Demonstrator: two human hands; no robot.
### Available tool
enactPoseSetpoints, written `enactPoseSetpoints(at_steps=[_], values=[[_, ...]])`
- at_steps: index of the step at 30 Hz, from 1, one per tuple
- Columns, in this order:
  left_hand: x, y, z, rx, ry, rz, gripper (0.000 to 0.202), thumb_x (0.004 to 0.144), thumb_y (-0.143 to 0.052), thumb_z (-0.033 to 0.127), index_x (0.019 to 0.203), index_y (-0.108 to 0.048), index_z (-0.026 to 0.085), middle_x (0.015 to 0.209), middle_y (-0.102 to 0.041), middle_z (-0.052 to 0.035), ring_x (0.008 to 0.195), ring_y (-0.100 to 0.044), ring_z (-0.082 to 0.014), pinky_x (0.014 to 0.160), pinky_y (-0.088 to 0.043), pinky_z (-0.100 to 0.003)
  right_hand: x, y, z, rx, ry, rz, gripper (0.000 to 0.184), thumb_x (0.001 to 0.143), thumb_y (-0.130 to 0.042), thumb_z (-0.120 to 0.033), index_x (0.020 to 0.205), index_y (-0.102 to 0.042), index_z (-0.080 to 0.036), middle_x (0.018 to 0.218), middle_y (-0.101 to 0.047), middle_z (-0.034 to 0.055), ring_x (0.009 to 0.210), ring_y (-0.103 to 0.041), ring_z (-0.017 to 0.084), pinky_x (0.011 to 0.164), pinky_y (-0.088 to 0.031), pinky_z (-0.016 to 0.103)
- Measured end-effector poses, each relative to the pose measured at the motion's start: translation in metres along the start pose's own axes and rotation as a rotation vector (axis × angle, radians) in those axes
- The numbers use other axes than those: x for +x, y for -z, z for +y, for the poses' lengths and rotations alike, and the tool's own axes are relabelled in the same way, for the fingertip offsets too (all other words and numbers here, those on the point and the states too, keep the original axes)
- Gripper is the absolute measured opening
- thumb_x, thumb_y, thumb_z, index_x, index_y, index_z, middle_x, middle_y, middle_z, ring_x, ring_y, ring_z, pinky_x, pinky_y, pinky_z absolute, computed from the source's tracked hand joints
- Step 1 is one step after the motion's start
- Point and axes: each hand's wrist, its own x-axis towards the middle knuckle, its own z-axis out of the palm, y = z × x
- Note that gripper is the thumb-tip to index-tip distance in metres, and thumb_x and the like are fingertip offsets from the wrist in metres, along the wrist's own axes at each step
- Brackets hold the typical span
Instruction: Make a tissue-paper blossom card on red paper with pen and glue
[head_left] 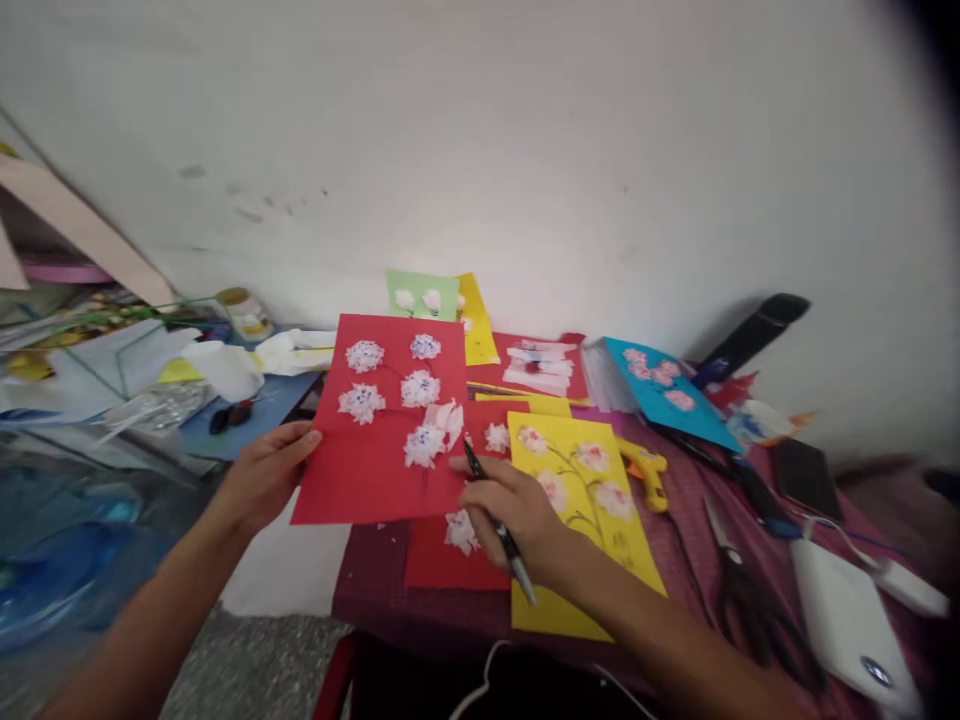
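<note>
My left hand (274, 470) grips the left edge of a red card (352, 480), raised above the table and tilted toward me. Several white paper flowers with blue-purple specks are stuck on it, with faint dark stems. A black marker (499, 530) is held in my right hand (517, 510), its tip pointing up beside the card's lower right flower. Under my right hand lie a yellow card (577, 605) with pinkish flowers and drawn stems, and another red card (457, 570) with white flowers, partly hidden.
A yellow glue gun (651, 478), scissors (739, 580) and a white power bank (847, 620) lie on the right of the purple cloth (382, 590). A blue flower card (667, 390) leans at the back right. Blue water bottles (67, 560) stand on the floor at left.
</note>
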Motion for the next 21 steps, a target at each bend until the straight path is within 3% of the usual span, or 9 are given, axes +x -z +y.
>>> enactPoseSetpoints(at_steps=[2,4,7,9,14,17,21], values=[[-0.019,-0.027,-0.01,-0.027,0.013,-0.021,0.038,0.056,-0.09,0.031,0.086,-0.07,0.018,0.075,-0.07,-0.0012,0.062,-0.063,-0.013,0.054,-0.054,-0.02,-0.038,0.012,-0.008,-0.011,-0.014,0.095,0.012,0.091,-0.058,-0.035,0.092,-0.067,-0.028,0.086,-0.074,0.0057,0.092,-0.071,0.025,0.089,-0.057,0.042],[-0.038,-0.057,-0.025,-0.06,0.038,-0.043,0.04,0.054,-0.091,0.033,0.084,-0.069,0.017,0.074,-0.069,-0.0002,0.06,-0.062,-0.012,0.054,-0.053,-0.02,-0.074,0.02,-0.012,0.031,-0.075,0.324,0.012,0.094,-0.054,-0.033,0.093,-0.064,-0.027,0.115,-0.073,0.0127,0.114,-0.067,0.029,0.098,-0.054,0.047],[-0.062,-0.101,-0.053,-0.038,0.091,-0.139,0.04,0.061,-0.086,0.041,0.087,-0.068,0.018,0.073,-0.069,-0.0004,0.061,-0.062,-0.0137,0.058,-0.053,-0.024,-0.118,0.036,-0.009,0.182,-0.221,0.652,0.011,0.094,-0.058,-0.037,0.097,-0.059,-0.027,0.127,-0.069,0.0137,0.117,-0.067,0.031,0.092,-0.058,0.046],[-0.074,-0.128,-0.071,0.003,0.084,-0.197,0.038,0.066,-0.082,0.045,0.088,-0.067,0.018,0.073,-0.068,-0.0002,0.06,-0.061,-0.0139,0.058,-0.052,-0.025,-0.14,0.05,-0.002,0.227,-0.329,0.751,0.018,0.089,-0.067,-0.038,0.1,-0.057,-0.027,0.128,-0.069,0.014,0.113,-0.069,0.031,0.091,-0.059,0.044],[-0.092,-0.177,-0.101,0.146,0.07,-0.308,0.036,0.074,-0.072,0.053,0.085,-0.067,0.019,0.077,-0.07,-0.0026,0.064,-0.062,-0.0168,0.061,-0.051,-0.027,-0.183,0.083,0.028,0.275,-0.522,0.794,0.034,0.078,-0.08,-0.037,0.1,-0.056,-0.026,0.126,-0.07,0.0125,0.103,-0.072,0.028,0.085,-0.059,0.038],[-0.098,-0.194,-0.109,0.203,0.028,-0.324,0.029,0.076,-0.07,0.049,0.082,-0.07,0.021,0.079,-0.071,-0.0016,0.069,-0.063,-0.0177,0.064,-0.05,-0.027,-0.205,0.091,0.049,0.179,-0.612,0.805,0.034,0.074,-0.081,-0.042,0.096,-0.061,-0.025,0.099,-0.075,0.0076,0.085,-0.073,0.026,0.068,-0.058,0.032],[-0.103,-0.21,-0.117,0.301,-0.032,-0.343,0.025,0.078,-0.066,0.046,0.081,-0.072,0.022,0.083,-0.073,-0.0028,0.076,-0.066,-0.0209,0.07,-0.051,-0.029,-0.222,0.1,0.065,0.019,-0.671,0.76,0.033,0.073,-0.079,-0.045,0.092,-0.061,-0.025,0.074,-0.065,-0.0005,0.062,-0.062,0.019,0.053,-0.049,0.026]])
